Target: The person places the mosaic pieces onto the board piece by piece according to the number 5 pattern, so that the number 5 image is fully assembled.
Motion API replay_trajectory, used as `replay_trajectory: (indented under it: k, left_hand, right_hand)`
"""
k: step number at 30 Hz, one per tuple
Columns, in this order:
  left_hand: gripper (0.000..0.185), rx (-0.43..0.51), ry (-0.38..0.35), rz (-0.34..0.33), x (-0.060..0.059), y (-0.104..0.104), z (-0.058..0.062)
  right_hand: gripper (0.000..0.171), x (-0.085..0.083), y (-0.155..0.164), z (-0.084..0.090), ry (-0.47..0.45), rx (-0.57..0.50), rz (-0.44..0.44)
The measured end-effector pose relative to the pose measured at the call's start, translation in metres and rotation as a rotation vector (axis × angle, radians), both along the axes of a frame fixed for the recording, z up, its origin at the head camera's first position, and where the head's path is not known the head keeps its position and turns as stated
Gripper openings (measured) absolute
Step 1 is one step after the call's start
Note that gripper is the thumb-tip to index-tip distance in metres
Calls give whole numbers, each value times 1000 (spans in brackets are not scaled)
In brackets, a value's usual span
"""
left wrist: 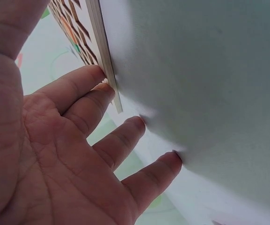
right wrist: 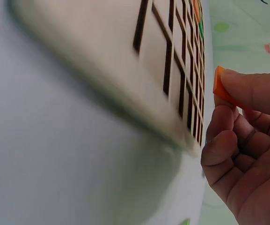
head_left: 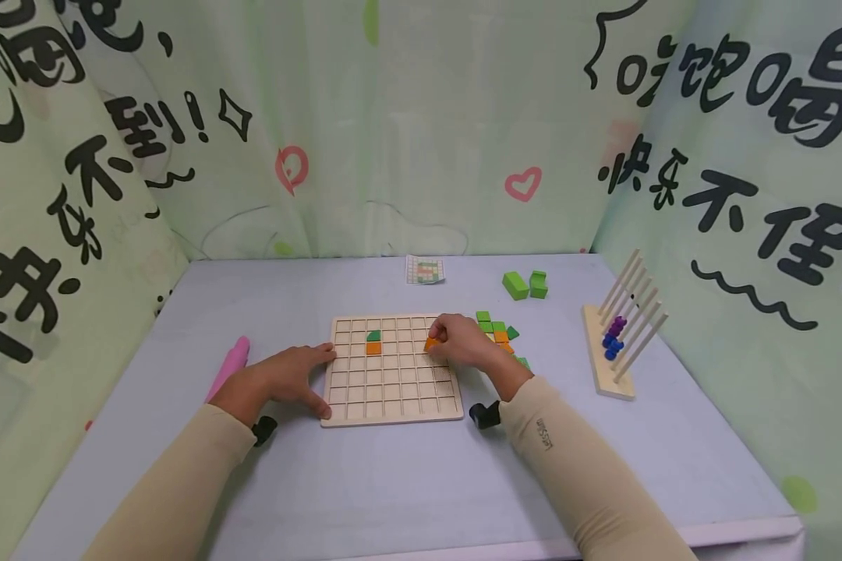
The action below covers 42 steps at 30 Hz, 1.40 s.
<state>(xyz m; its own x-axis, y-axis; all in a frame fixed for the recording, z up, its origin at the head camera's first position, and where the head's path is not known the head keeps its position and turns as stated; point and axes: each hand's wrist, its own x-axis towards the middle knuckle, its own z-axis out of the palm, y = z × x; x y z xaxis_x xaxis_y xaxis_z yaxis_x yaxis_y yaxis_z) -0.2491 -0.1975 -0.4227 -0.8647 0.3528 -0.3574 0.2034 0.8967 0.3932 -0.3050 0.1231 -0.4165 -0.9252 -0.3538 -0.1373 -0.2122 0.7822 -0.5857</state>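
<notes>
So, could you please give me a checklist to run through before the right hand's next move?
1. Held orange tile pinched by the right hand: ok.
2. Grid board steadied: ok, the left hand touches its left edge.
3. Held tile lined up with a cell: cannot tell, the fingers partly cover it.
4. Placed pieces inside the grid: ok, a green piece just beyond an orange tile.
5. Card pattern readable: not ok, too small in the head view.
</notes>
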Motion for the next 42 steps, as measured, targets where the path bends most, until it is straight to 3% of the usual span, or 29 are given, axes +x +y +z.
replay_trajectory:
  k: [21,31,42]
  left_hand:
    - [112,16,-19,21,-4,-3,-3]
    - [111,41,-18,-3,-4,-2,-4]
    - [110,16,-6,-1,-5,-3,-5]
  right_hand:
    - [10,1,-73,-4,-27,-23,225]
    - [10,2,-91,-10,-3,71,248]
    - [5,5,-96,-9,56,105,230]
